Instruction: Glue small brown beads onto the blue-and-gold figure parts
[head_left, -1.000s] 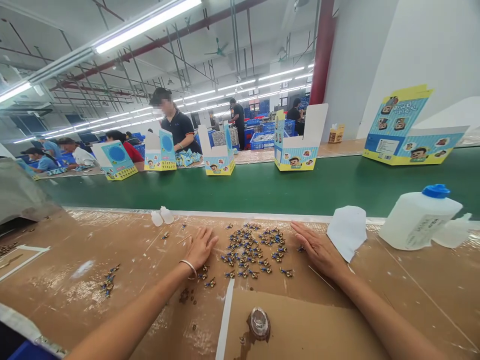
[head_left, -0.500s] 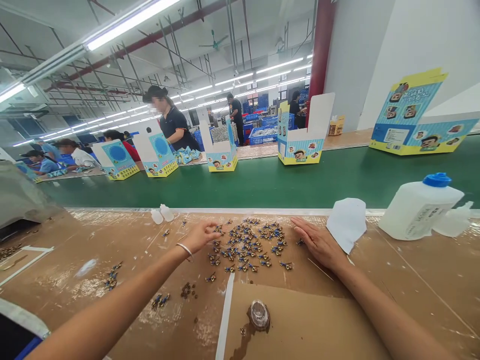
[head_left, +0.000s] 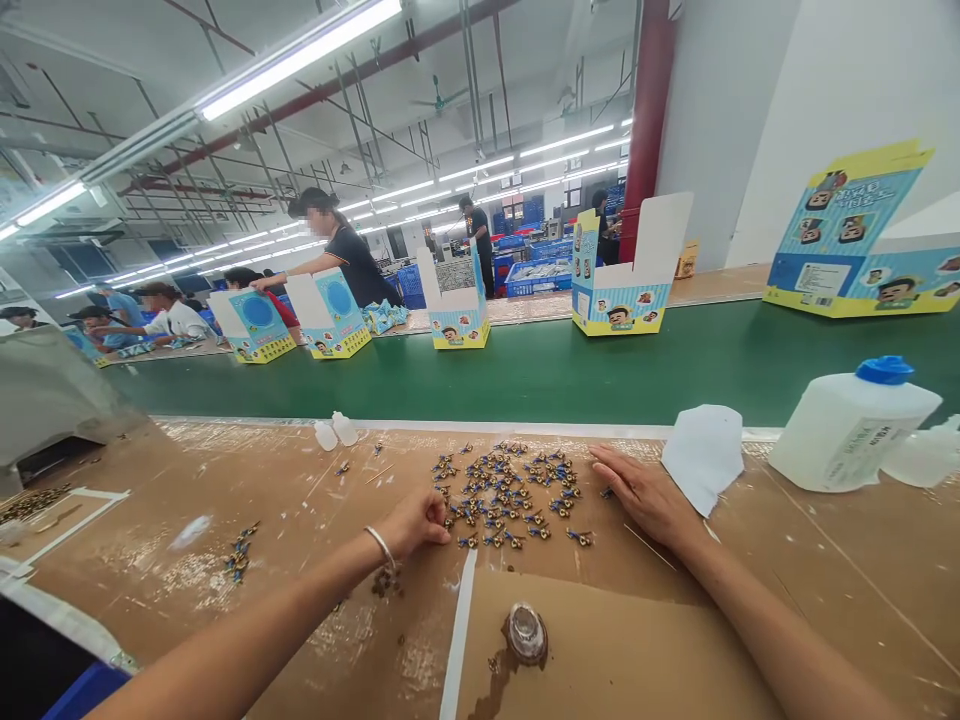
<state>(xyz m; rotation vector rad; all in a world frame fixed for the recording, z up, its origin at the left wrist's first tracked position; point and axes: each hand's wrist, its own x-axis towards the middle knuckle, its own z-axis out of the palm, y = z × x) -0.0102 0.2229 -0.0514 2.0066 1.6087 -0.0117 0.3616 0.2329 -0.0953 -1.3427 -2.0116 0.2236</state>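
Several tiny blue and gold figures (head_left: 504, 490) lie scattered in a patch on the brown cardboard-covered bench (head_left: 225, 480). My left hand (head_left: 416, 522), with a bracelet at the wrist, sits at the patch's near left edge, its fingers curled and pinched together; what is in them I cannot make out. My right hand (head_left: 645, 495) lies flat on the bench just right of the patch, fingers stretched out and holding nothing. A small round glue-stained pot (head_left: 526, 632) stands on a cardboard sheet near me.
A green conveyor belt (head_left: 525, 375) runs behind the bench, carrying open blue and yellow cartons (head_left: 622, 290). A white jug with a blue cap (head_left: 855, 425) and a white cloth (head_left: 703, 455) sit right. Two small dropper bottles (head_left: 335, 432) stand left. Other people work across the belt.
My left hand has drawn back from the far left side of the figures toward me and closed into a pinch. My right hand has stayed flat in place. Cartons on the belt shifted right.
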